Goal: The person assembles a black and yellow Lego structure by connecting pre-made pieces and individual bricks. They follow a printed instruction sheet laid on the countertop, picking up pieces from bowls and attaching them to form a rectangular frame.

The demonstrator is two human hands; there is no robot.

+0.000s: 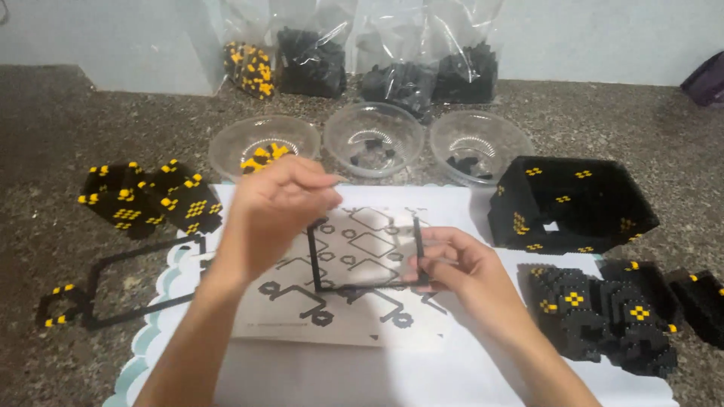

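We're mid-build: our left hand (275, 215) and right hand (460, 264) pinch opposite sides of a thin black frame (366, 256), its top side not yet closed. Finished black-and-yellow blocks (603, 316) lie right of our right hand; a hollow box (573, 203) beyond it.

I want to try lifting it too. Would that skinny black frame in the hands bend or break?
Probably fragile: the thin black frame looks built from one row of small bricks, open at the top, so it may flex or snap apart. It is likely light. The left hand and right hand each grip a side, suggesting it needs support.
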